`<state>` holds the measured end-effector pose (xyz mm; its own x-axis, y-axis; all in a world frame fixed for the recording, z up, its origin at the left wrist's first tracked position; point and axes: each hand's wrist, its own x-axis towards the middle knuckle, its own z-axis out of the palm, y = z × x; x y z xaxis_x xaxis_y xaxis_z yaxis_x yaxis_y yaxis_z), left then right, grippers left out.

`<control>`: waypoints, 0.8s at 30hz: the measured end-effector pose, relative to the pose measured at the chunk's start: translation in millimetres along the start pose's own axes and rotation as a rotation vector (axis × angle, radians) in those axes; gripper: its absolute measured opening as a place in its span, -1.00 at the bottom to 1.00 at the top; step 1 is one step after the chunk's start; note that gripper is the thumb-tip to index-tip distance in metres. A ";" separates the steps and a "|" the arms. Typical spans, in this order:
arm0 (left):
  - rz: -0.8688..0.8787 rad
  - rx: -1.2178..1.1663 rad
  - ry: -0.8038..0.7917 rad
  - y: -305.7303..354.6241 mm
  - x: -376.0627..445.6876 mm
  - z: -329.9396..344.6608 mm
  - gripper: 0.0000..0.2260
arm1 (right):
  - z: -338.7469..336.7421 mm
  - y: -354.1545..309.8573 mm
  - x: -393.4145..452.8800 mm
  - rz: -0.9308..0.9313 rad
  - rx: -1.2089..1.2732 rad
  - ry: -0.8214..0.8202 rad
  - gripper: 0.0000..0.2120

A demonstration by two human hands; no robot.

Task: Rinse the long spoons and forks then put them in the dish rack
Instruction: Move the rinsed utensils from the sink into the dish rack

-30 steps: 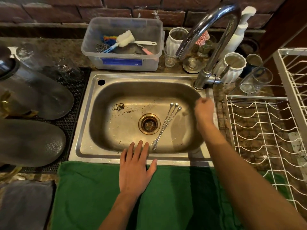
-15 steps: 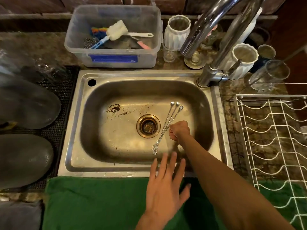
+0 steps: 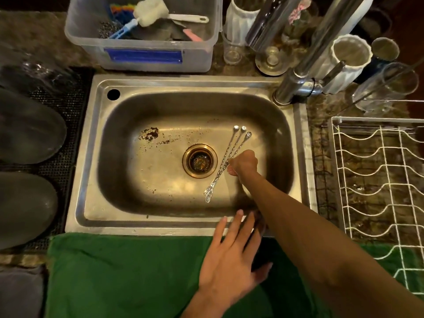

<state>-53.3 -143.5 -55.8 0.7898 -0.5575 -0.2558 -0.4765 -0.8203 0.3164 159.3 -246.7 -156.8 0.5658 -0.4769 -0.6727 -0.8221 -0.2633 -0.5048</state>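
Three long thin metal spoons and forks (image 3: 236, 143) lie bundled on the floor of the steel sink (image 3: 160, 84), just right of the drain (image 3: 199, 160), round ends far, fork tips near. My right hand (image 3: 244, 164) reaches into the basin and its fingers are closed around the middle of their stems. My left hand (image 3: 229, 260) lies flat with fingers spread, fingertips on the sink's front rim and palm over the green towel (image 3: 114, 271). The white wire dish rack (image 3: 376, 175) stands to the right of the sink.
The chrome faucet (image 3: 296, 86) rises at the sink's far right corner, its spout overhead. A clear plastic tub (image 3: 142, 56) of brushes sits behind the sink. White cups (image 3: 344, 58) and glasses (image 3: 390, 86) crowd the back right. Dark upturned dishes (image 3: 25, 125) rest on a mat at left.
My right hand came down from the faucet base into the basin and closed on the utensils. My left hand shifted right along the towel. The view moved closer.
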 end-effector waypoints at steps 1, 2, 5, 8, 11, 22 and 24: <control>-0.005 0.007 -0.011 0.7 0.4 -0.4 -0.33 | -0.6 -0.3 -0.1 -0.006 -0.001 -0.001 -0.71; -0.010 0.012 -0.021 1.6 0.7 -0.7 -0.32 | -1.5 -0.5 -0.8 -0.011 0.000 0.002 -0.70; -0.027 0.030 -0.038 2.9 0.5 -0.9 -0.32 | -2.5 -0.9 -2.5 -0.020 0.002 0.021 -0.69; -0.044 0.034 -0.025 4.5 0.0 -0.7 -0.34 | -0.3 -1.6 -4.8 -0.024 0.023 -0.001 -0.77; -0.041 0.036 -0.008 4.6 -0.4 0.0 -0.36 | 0.6 -2.5 -6.3 -0.072 -0.014 -0.018 -0.86; -0.040 0.081 0.027 5.2 -0.3 3.8 -0.35 | -9.9 -5.4 -7.0 -0.058 -0.038 -0.116 -0.81; -0.037 0.081 0.030 5.0 0.0 4.3 -0.35 | -13.6 -7.1 -8.6 -0.056 -0.046 -0.119 -0.78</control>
<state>-57.4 -148.2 -58.1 0.8183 -0.5231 -0.2380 -0.4751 -0.8488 0.2320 159.4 -252.2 -140.1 0.6124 -0.3582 -0.7047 -0.7893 -0.3266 -0.5199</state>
